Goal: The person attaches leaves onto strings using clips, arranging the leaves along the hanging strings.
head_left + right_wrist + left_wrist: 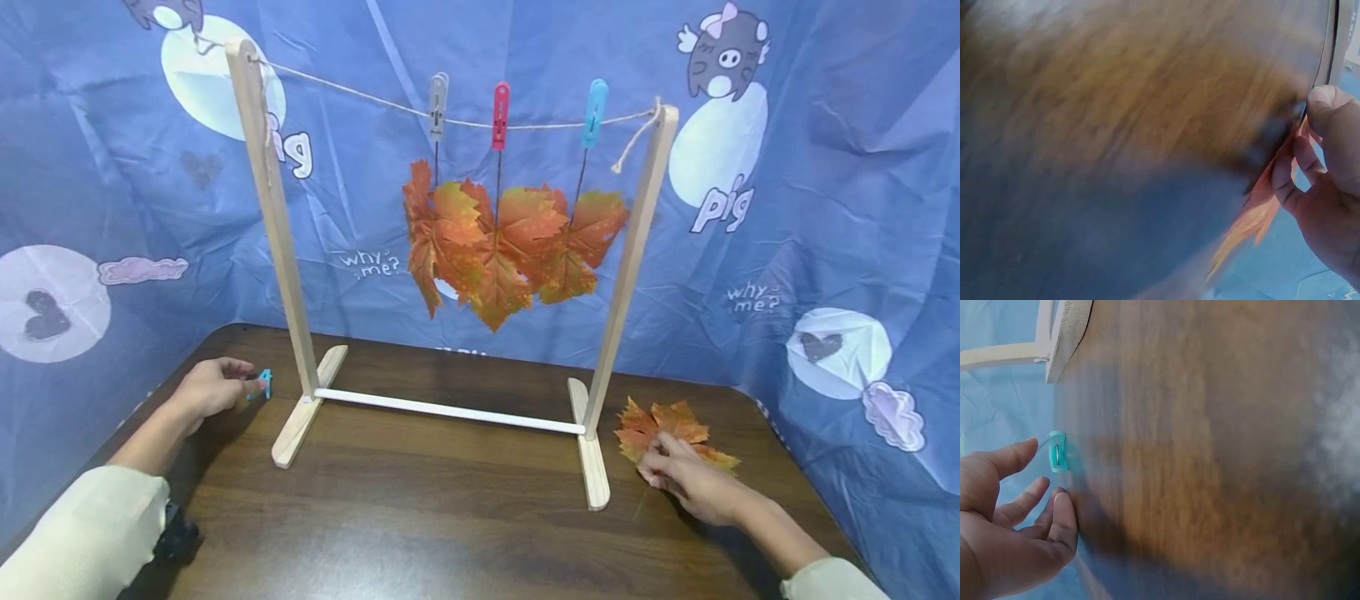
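Note:
On the left of the table, my left hand (213, 390) reaches toward a small blue clothespin (265, 383). In the left wrist view the thumb and fingers (1063, 515) are spread apart, with the clothespin (1058, 452) just beyond the fingertips. At the right, my right hand (693, 479) pinches an orange artificial maple leaf (663, 421) lying on the table, thumb against index finger. The right wrist view shows the leaf (1254, 215) beneath that hand (1329, 181); the exact pinched part is partly hidden.
Between the hands stands a wooden frame (281, 225) with a white crossbar (450, 410). From its string (345, 90) hang three orange leaves (498, 258) by a grey clothespin (437, 108), a red clothespin (500, 117) and a blue clothespin (595, 114). Blue printed cloth (360, 317) surrounds the table (390, 517).

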A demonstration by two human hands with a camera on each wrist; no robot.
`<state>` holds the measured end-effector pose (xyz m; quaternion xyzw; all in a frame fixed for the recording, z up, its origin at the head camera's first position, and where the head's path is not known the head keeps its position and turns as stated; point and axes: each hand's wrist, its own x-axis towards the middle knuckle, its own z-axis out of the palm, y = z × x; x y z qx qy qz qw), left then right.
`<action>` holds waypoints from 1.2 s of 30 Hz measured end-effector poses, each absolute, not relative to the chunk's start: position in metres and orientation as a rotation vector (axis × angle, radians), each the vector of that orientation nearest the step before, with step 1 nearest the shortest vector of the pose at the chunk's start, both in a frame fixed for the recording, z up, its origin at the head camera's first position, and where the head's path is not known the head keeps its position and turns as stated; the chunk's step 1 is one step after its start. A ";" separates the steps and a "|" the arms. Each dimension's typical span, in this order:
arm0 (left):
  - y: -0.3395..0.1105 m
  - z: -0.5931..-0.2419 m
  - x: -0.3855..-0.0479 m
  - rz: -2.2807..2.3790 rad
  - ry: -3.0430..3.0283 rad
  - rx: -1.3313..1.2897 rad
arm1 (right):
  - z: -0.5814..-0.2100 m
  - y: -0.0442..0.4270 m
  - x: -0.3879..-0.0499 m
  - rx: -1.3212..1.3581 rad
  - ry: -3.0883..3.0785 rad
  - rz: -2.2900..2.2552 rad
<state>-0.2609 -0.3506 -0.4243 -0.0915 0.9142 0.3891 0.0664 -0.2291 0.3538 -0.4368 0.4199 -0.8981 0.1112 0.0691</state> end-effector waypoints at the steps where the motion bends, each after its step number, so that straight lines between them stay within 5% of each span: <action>1: -0.350 -0.424 -0.261 1.170 2.753 -0.280 | -0.436 0.353 -0.229 1.248 -2.715 0.335; 24: -0.347 -0.431 -0.265 1.106 2.863 -0.203 | -0.412 0.303 -0.229 1.180 -2.870 0.893; 36: -0.339 -0.431 -0.267 1.041 2.939 -0.196 | -0.389 0.240 -0.229 1.074 -2.971 1.049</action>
